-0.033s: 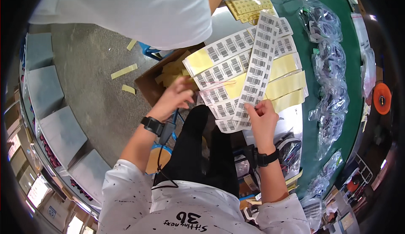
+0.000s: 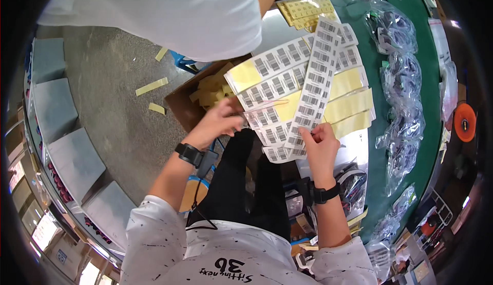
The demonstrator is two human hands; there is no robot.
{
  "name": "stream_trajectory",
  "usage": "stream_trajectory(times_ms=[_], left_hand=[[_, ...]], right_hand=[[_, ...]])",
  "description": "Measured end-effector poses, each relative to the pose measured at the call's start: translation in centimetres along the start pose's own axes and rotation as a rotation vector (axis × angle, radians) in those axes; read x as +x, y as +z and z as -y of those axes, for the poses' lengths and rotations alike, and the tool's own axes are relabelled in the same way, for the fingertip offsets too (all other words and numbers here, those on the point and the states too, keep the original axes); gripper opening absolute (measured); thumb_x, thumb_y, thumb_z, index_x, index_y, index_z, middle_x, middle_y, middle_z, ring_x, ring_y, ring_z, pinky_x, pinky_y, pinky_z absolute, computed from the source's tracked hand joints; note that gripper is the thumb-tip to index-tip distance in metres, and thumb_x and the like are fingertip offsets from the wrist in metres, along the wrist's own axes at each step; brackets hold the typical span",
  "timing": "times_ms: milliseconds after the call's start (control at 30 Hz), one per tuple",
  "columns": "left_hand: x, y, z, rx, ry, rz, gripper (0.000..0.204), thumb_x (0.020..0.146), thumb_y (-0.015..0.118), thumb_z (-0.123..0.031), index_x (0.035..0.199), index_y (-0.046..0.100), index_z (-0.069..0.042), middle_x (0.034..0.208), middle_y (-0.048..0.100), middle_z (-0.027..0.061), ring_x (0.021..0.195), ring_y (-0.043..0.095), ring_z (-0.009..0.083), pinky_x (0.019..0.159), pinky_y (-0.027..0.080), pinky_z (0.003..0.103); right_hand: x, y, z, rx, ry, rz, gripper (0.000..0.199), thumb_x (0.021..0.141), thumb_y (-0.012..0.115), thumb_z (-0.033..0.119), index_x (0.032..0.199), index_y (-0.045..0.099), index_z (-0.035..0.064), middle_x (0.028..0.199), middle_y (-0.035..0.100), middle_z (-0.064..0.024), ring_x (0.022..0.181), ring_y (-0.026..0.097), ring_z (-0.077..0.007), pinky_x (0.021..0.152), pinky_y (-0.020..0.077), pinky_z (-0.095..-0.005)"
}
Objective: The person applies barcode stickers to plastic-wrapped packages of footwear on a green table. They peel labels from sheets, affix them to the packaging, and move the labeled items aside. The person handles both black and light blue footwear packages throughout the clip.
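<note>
A fan of barcode label sheets (image 2: 308,84), white stickers on yellow backing, is held up in front of me. My right hand (image 2: 321,146) grips the lower ends of the sheets between thumb and fingers. At the left edge of one sheet, my left hand (image 2: 218,123) pinches with its fingertips. Each wrist carries a black watch. Below the hands lie my dark trousers and white speckled shirt.
An open cardboard box (image 2: 179,105) holding yellow backing strips stands on the grey floor behind my left hand. A person in a white shirt (image 2: 169,7) stands close at the top. The green table (image 2: 380,162) on the right carries several clear plastic bags (image 2: 405,95).
</note>
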State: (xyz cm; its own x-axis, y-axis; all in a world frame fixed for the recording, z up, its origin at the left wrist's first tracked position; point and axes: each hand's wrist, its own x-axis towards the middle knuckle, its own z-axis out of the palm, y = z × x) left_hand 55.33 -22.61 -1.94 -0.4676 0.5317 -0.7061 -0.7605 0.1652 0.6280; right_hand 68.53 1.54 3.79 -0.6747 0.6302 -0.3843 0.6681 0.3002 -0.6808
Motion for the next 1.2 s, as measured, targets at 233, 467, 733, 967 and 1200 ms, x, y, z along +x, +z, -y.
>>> stream_trajectory(times_ms=[233,467,733,967,1200], left_hand=[[4.4,-9.7,6.6,-0.014,-0.11,-0.286,0.011,0.092,0.068,-0.013,0.089,0.067,-0.003,0.077,0.065,0.0036,0.065,0.06,0.0073,0.06,0.048,0.02],[6.1,-18.9,14.4,1.05,-0.149,-0.898,0.036,0.09,0.068,-0.031,0.1,0.068,0.003,0.087,0.07,0.0185,0.081,0.068,0.0306,0.083,0.053,0.036],[-2.1,-9.8,4.3,1.541,-0.576,-0.219,0.039,0.093,0.06,-0.034,0.12,0.062,-0.006,0.112,0.069,0.0116,0.104,0.066,0.0286,0.088,0.051,0.042],[-1.4,0.7,2.4,0.578,0.262,-0.305,0.013,0.09,0.065,-0.008,0.084,0.063,0.003,0.067,0.063,0.0107,0.058,0.062,0.0131,0.054,0.046,0.027],[-2.3,12.6,1.6,0.61,0.327,-0.181,0.013,0.088,0.069,-0.009,0.09,0.069,0.004,0.061,0.061,0.0033,0.051,0.051,0.0066,0.049,0.041,0.024]], right_hand=[[0.0,-0.3,0.3,0.027,0.025,0.019,0.031,0.08,0.079,0.015,0.079,0.052,0.0,0.057,0.057,-0.0067,0.049,0.05,-0.0106,0.047,0.0404,-0.0283],[0.0,0.2,0.0,0.052,0.014,0.037,0.031,0.08,0.079,0.014,0.078,0.051,0.0,0.057,0.057,-0.0058,0.05,0.05,-0.0095,0.047,0.0399,-0.0275],[0.5,0.0,-0.6,0.034,-0.025,0.01,0.031,0.08,0.079,0.015,0.079,0.052,-0.0001,0.058,0.058,-0.008,0.049,0.051,-0.0129,0.048,0.0412,-0.0295],[-0.1,0.0,-1.2,0.015,0.001,0.01,0.027,0.085,0.074,0.021,0.081,0.056,0.0007,0.058,0.06,-0.0108,0.049,0.056,-0.0208,0.051,0.0438,-0.0341],[-0.4,-0.1,-1.7,0.145,0.026,0.016,0.021,0.095,0.06,0.018,0.085,0.061,-0.0009,0.059,0.061,-0.0143,0.052,0.061,-0.0292,0.052,0.0444,-0.0391]])
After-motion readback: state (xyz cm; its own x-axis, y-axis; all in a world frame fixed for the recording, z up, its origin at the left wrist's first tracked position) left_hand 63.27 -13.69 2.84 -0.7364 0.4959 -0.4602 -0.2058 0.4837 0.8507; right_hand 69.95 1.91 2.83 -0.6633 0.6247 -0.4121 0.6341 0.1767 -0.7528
